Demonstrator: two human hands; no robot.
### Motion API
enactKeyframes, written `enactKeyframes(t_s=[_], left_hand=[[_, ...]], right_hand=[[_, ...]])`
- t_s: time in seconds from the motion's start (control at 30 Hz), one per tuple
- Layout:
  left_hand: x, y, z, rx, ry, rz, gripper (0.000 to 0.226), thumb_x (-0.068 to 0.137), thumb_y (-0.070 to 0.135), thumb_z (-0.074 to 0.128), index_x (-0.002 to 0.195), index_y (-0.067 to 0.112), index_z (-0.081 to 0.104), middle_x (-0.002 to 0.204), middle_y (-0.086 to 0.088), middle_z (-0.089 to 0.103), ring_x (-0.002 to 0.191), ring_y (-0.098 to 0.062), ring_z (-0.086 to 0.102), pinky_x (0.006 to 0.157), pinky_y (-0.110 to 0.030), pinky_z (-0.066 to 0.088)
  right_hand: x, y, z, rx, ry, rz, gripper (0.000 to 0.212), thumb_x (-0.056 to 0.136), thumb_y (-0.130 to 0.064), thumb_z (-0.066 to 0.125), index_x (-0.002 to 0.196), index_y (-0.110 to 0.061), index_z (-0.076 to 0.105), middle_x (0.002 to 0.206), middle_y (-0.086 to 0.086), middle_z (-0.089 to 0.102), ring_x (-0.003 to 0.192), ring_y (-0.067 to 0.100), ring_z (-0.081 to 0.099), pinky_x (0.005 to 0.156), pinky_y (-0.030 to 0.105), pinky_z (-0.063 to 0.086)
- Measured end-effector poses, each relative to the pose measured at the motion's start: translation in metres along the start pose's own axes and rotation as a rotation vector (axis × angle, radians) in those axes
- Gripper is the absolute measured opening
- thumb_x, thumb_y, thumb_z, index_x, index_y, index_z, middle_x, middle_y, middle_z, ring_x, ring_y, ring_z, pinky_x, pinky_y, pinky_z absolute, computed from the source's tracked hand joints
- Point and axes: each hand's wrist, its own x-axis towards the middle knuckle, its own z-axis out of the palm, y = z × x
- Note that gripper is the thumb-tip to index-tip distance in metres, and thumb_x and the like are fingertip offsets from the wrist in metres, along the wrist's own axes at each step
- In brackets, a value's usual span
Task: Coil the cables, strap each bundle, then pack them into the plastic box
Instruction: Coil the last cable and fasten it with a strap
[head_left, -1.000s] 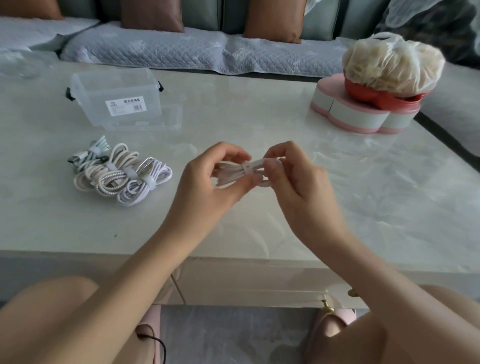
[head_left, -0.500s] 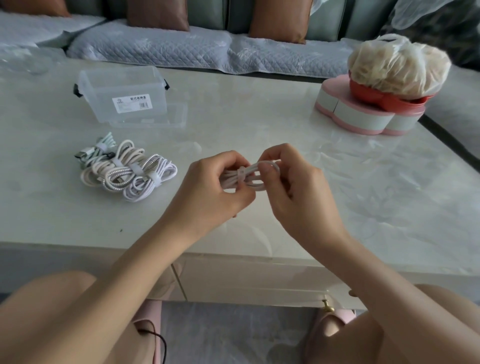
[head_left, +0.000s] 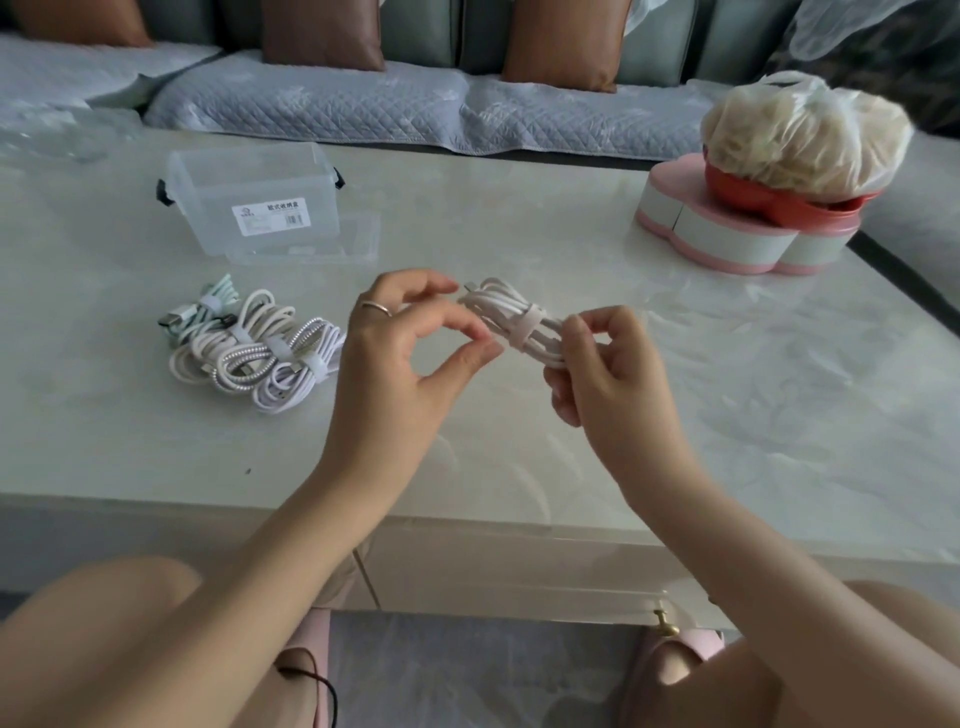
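One more bundle (head_left: 511, 319) is now strapped above the table (head_left: 727, 415), pinched at its right end by the right hand (head_left: 605, 379); the left hand (head_left: 400, 364) has drawn back, fingers curled just beside it, hold unclear; packing likely follows

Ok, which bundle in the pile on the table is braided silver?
The silver braided bundle, between the cream bundle and the pale lilac bundle; only it has a speckled metallic sheath.
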Motion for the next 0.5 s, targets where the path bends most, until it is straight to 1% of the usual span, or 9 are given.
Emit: enactKeyframes(t_s=[0.07, 0.13, 0.17, 0.23, 0.3, 0.33, 0.37, 0.43, 0.5], left_hand=[[-0.001, 0.001, 0.002, -0.033, -0.002, -0.033, 0.011, 0.076, 0.03, 0.072, 0.08, 0.02, 0.07, 0.106, -0.002, 0.059, 0.106, -0.006, 0.055, 0.09, -0.024, 0.043], [-0.003, 0.004, 0.003, -0.09, 0.015, -0.054, 0.015, 0.075, 0.033, 0.073, 0.08, 0.018, 0.069, 0.104, -0.001, 0.059, 0.106, -0.004, 0.055, 0.085, -0.027, 0.048], [-0.003, 0.006, 0.004, -0.115, 0.019, -0.06, 0.016, 0.076, 0.033, 0.073, 0.08, 0.018, 0.069, 0.102, -0.001, 0.059, 0.106, -0.006, 0.056, 0.083, -0.028, 0.05], [-0.003, 0.009, 0.006, -0.191, 0.013, -0.086, 0.014, 0.077, 0.026, 0.076, 0.081, 0.014, 0.068, 0.101, -0.001, 0.06, 0.105, -0.012, 0.06, 0.079, -0.028, 0.054], [-0.002, 0.012, 0.008, -0.248, 0.007, -0.117, 0.009, 0.076, 0.016, 0.076, 0.081, 0.012, 0.069, 0.1, -0.003, 0.061, 0.104, -0.01, 0.061, 0.076, -0.019, 0.053], [-0.001, 0.012, 0.009, -0.254, -0.001, -0.132, 0.009, 0.075, 0.014, 0.076, 0.08, 0.013, 0.07, 0.099, -0.004, 0.062, 0.103, -0.008, 0.061, 0.075, -0.014, 0.05], [0.0, 0.013, 0.01, -0.263, -0.013, -0.153, 0.009, 0.074, 0.013, 0.076, 0.079, 0.015, 0.07, 0.099, -0.003, 0.062, 0.102, -0.006, 0.061, 0.075, -0.01, 0.048], [0.001, 0.011, 0.011, -0.298, -0.044, -0.21, 0.01, 0.073, 0.01, 0.076, 0.076, 0.017, 0.069, 0.098, 0.002, 0.064, 0.1, -0.003, 0.062, 0.075, -0.007, 0.046], [0.0, 0.009, 0.013, -0.31, -0.074, -0.271, 0.006, 0.075, 0.008, 0.075, 0.077, 0.013, 0.071, 0.099, 0.004, 0.066, 0.099, 0.0, 0.062, 0.076, -0.006, 0.044]], right_hand=[[-0.005, 0.001, 0.003, 0.009, -0.022, -0.024, 0.017, 0.1, -0.013, 0.04, 0.083, -0.016, 0.04, 0.053, 0.002, 0.049, 0.04, 0.007, 0.041, 0.043, 0.018, 0.034], [-0.008, 0.003, 0.005, -0.017, -0.068, -0.063, 0.015, 0.1, -0.013, 0.039, 0.085, -0.016, 0.04, 0.052, 0.001, 0.05, 0.041, 0.01, 0.042, 0.044, 0.021, 0.035], [-0.009, 0.004, 0.005, -0.023, -0.102, -0.07, 0.013, 0.1, -0.013, 0.038, 0.087, -0.015, 0.041, 0.052, 0.001, 0.05, 0.042, 0.011, 0.043, 0.045, 0.022, 0.036], [-0.009, 0.006, 0.005, -0.026, -0.161, -0.068, 0.011, 0.1, -0.013, 0.039, 0.094, -0.011, 0.047, 0.053, 0.0, 0.051, 0.043, 0.011, 0.044, 0.045, 0.021, 0.037], [-0.008, 0.007, 0.003, -0.06, -0.193, -0.08, 0.016, 0.1, -0.014, 0.039, 0.099, -0.007, 0.054, 0.051, -0.006, 0.051, 0.043, 0.009, 0.045, 0.047, 0.02, 0.039], [-0.007, 0.009, 0.002, -0.095, -0.193, -0.096, 0.017, 0.1, -0.015, 0.04, 0.098, -0.008, 0.056, 0.05, -0.006, 0.052, 0.043, 0.009, 0.046, 0.048, 0.021, 0.04], [-0.007, 0.01, 0.0, -0.139, -0.187, -0.118, 0.017, 0.1, -0.017, 0.041, 0.096, -0.012, 0.057, 0.05, -0.006, 0.053, 0.044, 0.009, 0.048, 0.049, 0.025, 0.042], [-0.009, 0.011, -0.001, -0.225, -0.171, -0.152, 0.014, 0.099, -0.022, 0.043, 0.092, -0.02, 0.056, 0.053, -0.006, 0.057, 0.046, 0.01, 0.052, 0.051, 0.035, 0.047], [-0.013, 0.012, -0.002, -0.313, -0.169, -0.183, 0.009, 0.097, -0.025, 0.046, 0.091, -0.023, 0.053, 0.057, -0.005, 0.059, 0.05, 0.013, 0.056, 0.054, 0.042, 0.049]])
